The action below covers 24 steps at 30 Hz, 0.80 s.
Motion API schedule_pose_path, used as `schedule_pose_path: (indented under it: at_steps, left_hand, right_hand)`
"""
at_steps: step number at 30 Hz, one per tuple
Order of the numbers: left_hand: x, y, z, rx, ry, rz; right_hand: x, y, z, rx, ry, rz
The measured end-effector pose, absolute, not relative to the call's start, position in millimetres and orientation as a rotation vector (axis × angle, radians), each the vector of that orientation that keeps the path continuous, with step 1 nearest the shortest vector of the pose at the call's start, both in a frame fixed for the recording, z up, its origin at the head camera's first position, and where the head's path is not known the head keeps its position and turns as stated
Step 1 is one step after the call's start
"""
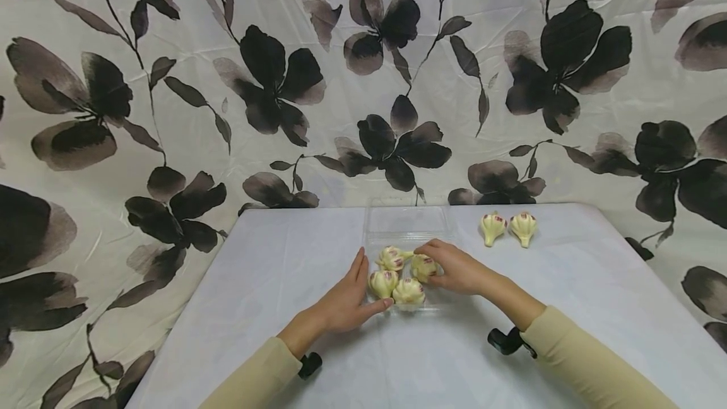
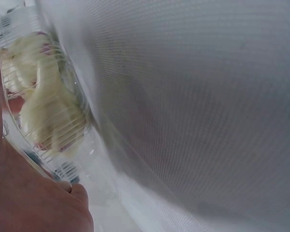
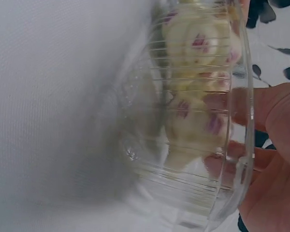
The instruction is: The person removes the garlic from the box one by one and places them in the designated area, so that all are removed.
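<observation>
My right hand (image 1: 462, 271) pinches a garlic bulb (image 1: 423, 267), likely light and firm, best held round its belly, my outspread left hand (image 1: 348, 300) steadying the clear box (image 1: 438, 303) beside it.

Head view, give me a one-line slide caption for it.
Left hand against a clear box with four garlic bulbs, right hand holding one, two more bulbs on the table.

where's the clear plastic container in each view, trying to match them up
Head: the clear plastic container is just right of and below center, between the left hand and right hand.
Left wrist: the clear plastic container is at upper left, tilted.
Right wrist: the clear plastic container is right of center, on its side in the picture.
Shared landmark: the garlic bulbs inside it.
</observation>
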State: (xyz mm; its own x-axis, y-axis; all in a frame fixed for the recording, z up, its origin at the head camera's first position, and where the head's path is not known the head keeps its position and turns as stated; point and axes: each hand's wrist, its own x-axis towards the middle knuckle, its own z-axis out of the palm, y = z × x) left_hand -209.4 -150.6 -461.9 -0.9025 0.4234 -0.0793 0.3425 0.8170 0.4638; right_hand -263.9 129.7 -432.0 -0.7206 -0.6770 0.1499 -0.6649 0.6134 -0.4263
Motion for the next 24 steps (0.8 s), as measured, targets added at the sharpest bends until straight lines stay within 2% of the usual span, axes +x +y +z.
schedule_pose_path:
  at_steps: [24]
  left_hand:
    - [-208.5, -152.3, -459.0, 0.609, 2.812, 0.684]
  right_hand:
    - [-285.2, 131.7, -434.0, -1.188, 2.749, -0.743]
